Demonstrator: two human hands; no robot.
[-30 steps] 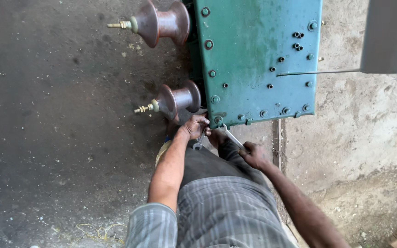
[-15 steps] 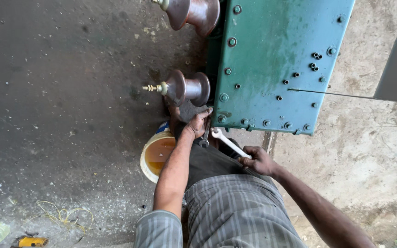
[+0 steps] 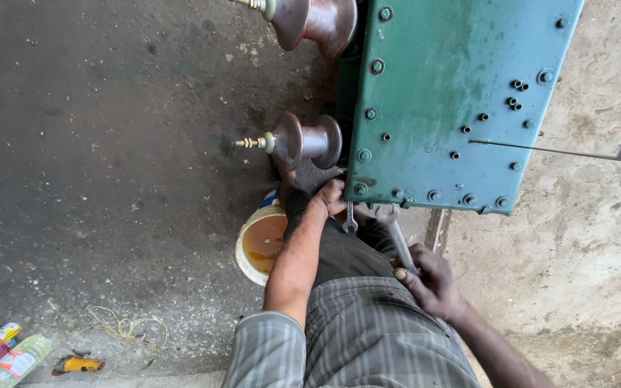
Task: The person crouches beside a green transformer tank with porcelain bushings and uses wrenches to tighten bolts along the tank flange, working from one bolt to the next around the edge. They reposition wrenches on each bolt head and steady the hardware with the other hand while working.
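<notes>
I am working with two spanners at the bottom edge of a big green metal box.

From the left: a white bucket (image 3: pixel 259 244) is sitting on the dark floor. My left hand (image 3: pixel 327 197) is gripping a small spanner (image 3: pixel 349 218), fingers wrapped tight. My right hand (image 3: pixel 431 279) is squeezing the long spanner (image 3: pixel 395 233), which is reaching up to the green box (image 3: pixel 461 93).

Dark, oil-stained floor (image 3: pixel 95 144) on the left meets paler, rough concrete (image 3: pixel 583 237) on the right, in daylight.
</notes>
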